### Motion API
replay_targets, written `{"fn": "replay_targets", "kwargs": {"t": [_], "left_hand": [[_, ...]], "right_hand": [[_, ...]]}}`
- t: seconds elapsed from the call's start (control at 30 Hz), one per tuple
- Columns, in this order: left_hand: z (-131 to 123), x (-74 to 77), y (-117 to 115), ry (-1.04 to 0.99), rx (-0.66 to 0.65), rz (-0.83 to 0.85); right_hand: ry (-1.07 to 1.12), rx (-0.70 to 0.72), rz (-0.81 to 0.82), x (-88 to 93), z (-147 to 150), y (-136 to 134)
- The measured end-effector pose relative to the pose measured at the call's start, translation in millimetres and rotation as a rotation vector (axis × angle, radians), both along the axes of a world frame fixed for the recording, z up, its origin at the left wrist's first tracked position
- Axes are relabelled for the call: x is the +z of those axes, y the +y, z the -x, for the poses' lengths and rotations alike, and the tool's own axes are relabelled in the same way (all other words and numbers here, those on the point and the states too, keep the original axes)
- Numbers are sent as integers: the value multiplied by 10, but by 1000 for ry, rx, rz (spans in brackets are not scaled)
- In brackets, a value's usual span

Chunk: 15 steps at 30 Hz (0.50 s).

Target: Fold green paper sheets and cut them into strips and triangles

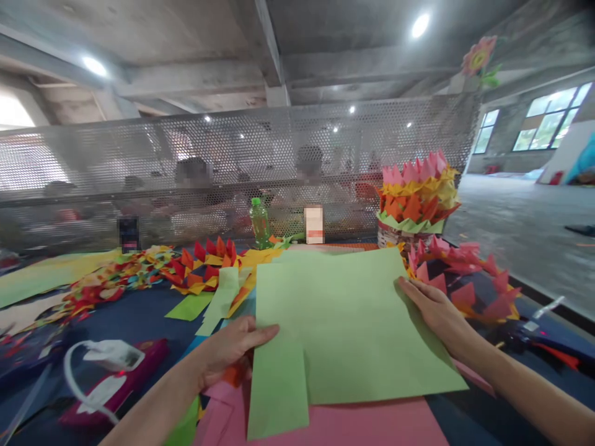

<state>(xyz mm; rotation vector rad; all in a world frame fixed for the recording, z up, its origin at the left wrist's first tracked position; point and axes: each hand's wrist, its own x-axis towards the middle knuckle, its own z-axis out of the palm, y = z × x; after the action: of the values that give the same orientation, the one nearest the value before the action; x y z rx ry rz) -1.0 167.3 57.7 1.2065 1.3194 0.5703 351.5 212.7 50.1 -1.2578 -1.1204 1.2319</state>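
Observation:
A large light green sheet of paper [357, 328] is raised in front of me, tilted and slightly bowed. A narrower green paper strip [279, 384] overlaps its left side and hangs lower. My left hand [235, 347] pinches the papers at the left, its thumb on top of the strip and its other fingers mostly hidden behind. On the far side, my right hand [432, 310] grips the sheet's right edge, with the thumb under or behind the paper. Pink paper [372, 424] lies underneath. Something orange shows under my left hand; its kind is unclear.
Folded-paper rings, one pink [469, 291] and one red and yellow [209, 263], lie on the dark table. Beyond stand a tiered paper stack [416, 198], a green bottle [259, 223] and a perforated metal screen [260, 148]. A magenta power strip [139, 378] with a white plug lies left.

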Motion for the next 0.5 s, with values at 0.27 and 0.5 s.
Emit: {"fn": "replay_targets", "kwargs": {"t": [0.27, 0.5], "left_hand": [[46, -66, 76, -75, 122, -123], [63, 9, 106, -125, 287, -191]], "right_hand": [[44, 18, 28, -33, -26, 18], [-12, 60, -32, -103, -45, 57]]}}
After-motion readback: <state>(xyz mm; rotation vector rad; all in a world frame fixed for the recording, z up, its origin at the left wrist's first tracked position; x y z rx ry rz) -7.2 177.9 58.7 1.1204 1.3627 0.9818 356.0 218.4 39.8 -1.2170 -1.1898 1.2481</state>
